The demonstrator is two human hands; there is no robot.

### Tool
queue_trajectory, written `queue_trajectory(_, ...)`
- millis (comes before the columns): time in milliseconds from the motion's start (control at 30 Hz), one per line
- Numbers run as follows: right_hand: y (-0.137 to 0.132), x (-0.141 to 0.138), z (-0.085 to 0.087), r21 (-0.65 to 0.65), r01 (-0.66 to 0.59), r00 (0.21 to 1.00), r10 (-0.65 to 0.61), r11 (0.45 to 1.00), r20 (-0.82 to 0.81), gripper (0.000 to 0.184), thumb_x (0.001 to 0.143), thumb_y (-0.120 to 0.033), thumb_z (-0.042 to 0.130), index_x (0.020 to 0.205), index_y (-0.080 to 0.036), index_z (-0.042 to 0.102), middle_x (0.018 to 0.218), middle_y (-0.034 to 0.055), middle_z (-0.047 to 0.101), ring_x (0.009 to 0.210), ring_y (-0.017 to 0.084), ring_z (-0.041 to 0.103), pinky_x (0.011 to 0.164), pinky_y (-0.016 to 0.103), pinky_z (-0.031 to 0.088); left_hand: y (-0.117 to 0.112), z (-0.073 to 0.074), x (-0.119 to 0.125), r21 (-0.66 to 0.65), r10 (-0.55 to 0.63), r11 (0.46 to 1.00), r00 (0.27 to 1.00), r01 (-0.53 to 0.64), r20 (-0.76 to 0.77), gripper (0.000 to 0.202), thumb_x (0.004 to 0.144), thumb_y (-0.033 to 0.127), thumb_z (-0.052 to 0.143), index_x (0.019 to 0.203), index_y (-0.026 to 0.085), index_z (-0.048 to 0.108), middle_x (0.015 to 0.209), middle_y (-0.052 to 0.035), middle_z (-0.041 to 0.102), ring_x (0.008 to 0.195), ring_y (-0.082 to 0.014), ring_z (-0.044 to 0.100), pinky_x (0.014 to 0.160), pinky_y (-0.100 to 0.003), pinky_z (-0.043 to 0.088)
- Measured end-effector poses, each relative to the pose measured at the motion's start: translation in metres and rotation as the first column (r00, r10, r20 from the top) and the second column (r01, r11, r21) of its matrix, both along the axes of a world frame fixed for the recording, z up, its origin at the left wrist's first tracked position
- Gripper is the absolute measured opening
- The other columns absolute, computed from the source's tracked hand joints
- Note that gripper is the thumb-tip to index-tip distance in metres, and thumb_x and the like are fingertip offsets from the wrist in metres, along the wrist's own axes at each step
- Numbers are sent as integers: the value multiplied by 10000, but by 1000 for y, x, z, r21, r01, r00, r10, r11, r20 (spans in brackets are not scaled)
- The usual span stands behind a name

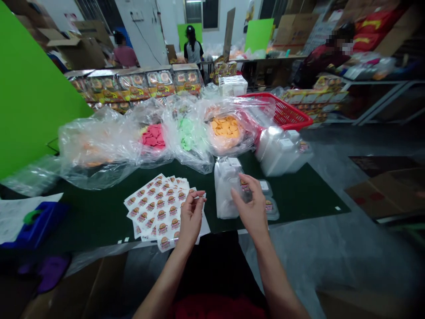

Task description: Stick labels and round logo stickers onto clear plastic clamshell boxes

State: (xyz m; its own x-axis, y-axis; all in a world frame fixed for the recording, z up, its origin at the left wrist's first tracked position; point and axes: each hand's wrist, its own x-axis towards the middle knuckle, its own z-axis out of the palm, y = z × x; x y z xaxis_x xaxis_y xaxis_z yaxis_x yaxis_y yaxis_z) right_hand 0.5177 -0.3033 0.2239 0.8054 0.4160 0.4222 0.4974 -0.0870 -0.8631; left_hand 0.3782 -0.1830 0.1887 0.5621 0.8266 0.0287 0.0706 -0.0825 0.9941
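My left hand (191, 215) hovers over a fan of sticker sheets (156, 208) printed with small burger pictures, its fingertips pinched together near the sheets' right edge. My right hand (252, 201) is just right of a bag of clear plastic containers (226, 186), fingers curled around a small clear lidded container (246, 186) with a sticker on it. Two more stickered containers (270, 206) lie on the dark green mat (99, 212) beside that hand.
Open plastic bags hold pink (153, 135), green (186, 133) and orange (226, 126) pieces behind the mat. A stack of clear containers (282, 150) and a red basket (285, 113) stand right. A green board (29, 88) stands left. Other people work at far tables.
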Motion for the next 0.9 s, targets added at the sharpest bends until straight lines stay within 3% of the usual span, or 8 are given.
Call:
queue_trajectory(200, -9, 1, 9, 123, -13, 999, 18, 992, -42, 395, 943, -354, 688, 1325, -252, 697, 1390, 114, 661, 1311, 283, 613, 1149, 480, 476, -9, 15, 6, 215, 11, 976, 1000, -14, 16, 228, 1005, 385, 613, 1141, 227, 704, 1194, -78, 705, 1104, -207, 676, 982, -335, 521)
queue_trajectory(333, -38, 30, -1, 203, 128, 991, -116, 971, -71, 467, 945, -397, 698, 1387, -252, 664, 1402, 121, 655, 1291, 297, 621, 1145, 499, 469, -4, 24, 8, 285, 7, 958, 999, -18, 39, 204, 1002, 354, 610, 1126, 222, 703, 1212, -84, 699, 1121, -216, 660, 997, -344, 518)
queue_trajectory(467, -76, 63, -44, 75, 263, 965, -262, 962, -17, 448, 898, -398, 720, 1303, -208, 710, 1308, 144, 664, 1216, 305, 642, 1091, 511, 496, 9, 14, 0, 212, 52, 976, 999, -53, 12, 241, 975, 404, 638, 1096, 205, 701, 1143, -79, 714, 1067, -218, 665, 982, -349, 513)
queue_trajectory(600, -87, 76, -104, -137, 223, 975, -219, 965, 49, 439, 892, -398, 671, 1270, -181, 722, 1303, 172, 638, 1195, 310, 644, 1051, 517, 524, 19, -6, -12, 160, 52, 986, 997, -43, -53, 283, 952, 434, 661, 1111, 204, 703, 1139, -80, 726, 1027, -226, 676, 950, -358, 528)
queue_trajectory(700, -84, 79, -129, -277, 186, 982, -170, 943, 81, 454, 905, -401, 626, 1283, -165, 714, 1341, 195, 634, 1280, 351, 604, 1139, 620, 434, 23, -18, -22, 169, 65, 985, 992, -46, -110, 312, 947, 453, 664, 1126, 201, 709, 1165, -90, 729, 1068, -248, 686, 940, -371, 549)
queue_trajectory(767, -85, 76, -128, -340, 203, 979, -182, 918, 92, 464, 916, -438, 618, 1295, -185, 708, 1395, 198, 625, 1383, 407, 527, 1175, 744, 311, 27, -25, -31, 184, 93, 981, 984, -64, -151, 317, 947, 455, 665, 1122, 195, 710, 1172, -98, 735, 1075, -255, 696, 943, -382, 561)
queue_trajectory(833, -89, 63, -116, -346, 254, 967, -226, 903, 120, 486, 925, -492, 639, 1329, -226, 691, 1498, 183, 572, 1491, 454, 406, 1171, 825, 209, 31, -32, -43, 231, 123, 970, 973, -76, -194, 300, 969, 440, 635, 1120, 191, 709, 1159, -102, 750, 1060, -256, 708, 963, -405, 568)
queue_trajectory(900, -93, 38, -101, -288, 253, 966, -224, 924, 128, 493, 934, -504, 676, 1362, -259, 676, 1566, 155, 525, 1535, 435, 359, 1200, 773, 235, 35, -41, -57, 332, 128, 943, 960, -39, -251, 272, 1008, 385, 568, 1142, 199, 714, 1179, -103, 762, 1107, -264, 708, 1031, -449, 555)
